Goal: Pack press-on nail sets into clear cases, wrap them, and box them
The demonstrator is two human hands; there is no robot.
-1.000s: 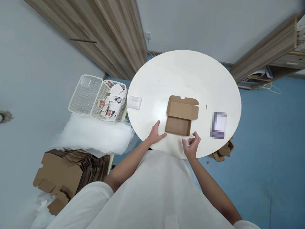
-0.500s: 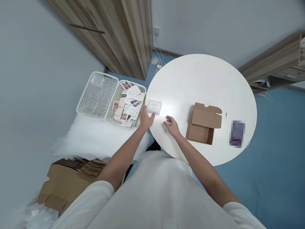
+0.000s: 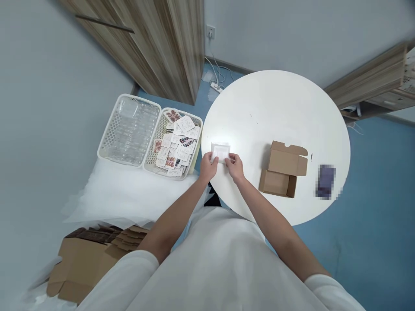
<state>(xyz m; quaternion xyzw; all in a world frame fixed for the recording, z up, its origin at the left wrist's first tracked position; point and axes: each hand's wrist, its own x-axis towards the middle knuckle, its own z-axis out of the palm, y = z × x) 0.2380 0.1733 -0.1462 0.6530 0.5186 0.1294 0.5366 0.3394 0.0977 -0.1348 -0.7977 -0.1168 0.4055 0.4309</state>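
A small white wrapped packet (image 3: 221, 152) is at the left side of the round white table (image 3: 275, 103). My left hand (image 3: 208, 166) pinches its lower left corner, and my right hand (image 3: 235, 166) grips the lower right corner. What the packet contains cannot be made out. To the right of my hands stands an open brown cardboard box (image 3: 277, 182) with its lid folded back.
Left of the table, one white basket (image 3: 103, 144) holds clear plastic cases and another (image 3: 200, 129) holds printed cards. White sheets (image 3: 129, 190) lie below them, with flattened cardboard (image 3: 81, 263) nearer. A blurred purple object (image 3: 325, 181) is at the table's right.
Both hands have come together at the packet and now grip its lower corners. My right hand was apart from it before. The whole view has shifted slightly.
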